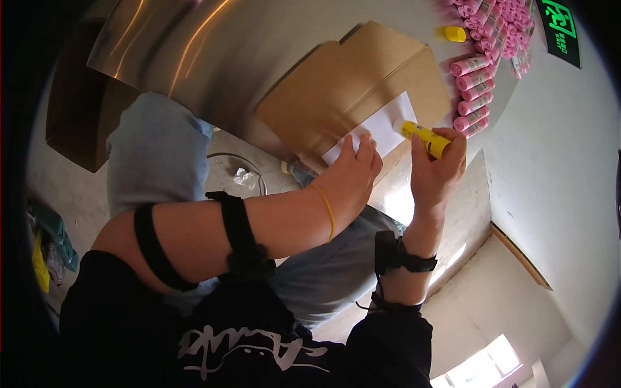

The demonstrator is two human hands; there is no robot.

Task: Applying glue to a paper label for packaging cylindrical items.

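My right hand [436,169] is wrapped round a yellow glue stick [427,138], its uncapped white tip at the surface of a white sheet of paper [381,132]. The paper lies on a flattened brown cardboard piece [336,84] on the metal table. My left hand [352,171] rests on the near left part of the paper, fingers stretched out and holding nothing. Beyond the cardboard stands a yellow cap [455,34].
Pink rolls [475,84] line the right side of the shiny metal table [194,58], with more heaped behind. At the left sits an open cardboard box [77,116]. A white wall [556,142] with a green lit sign [559,29] is at the right.
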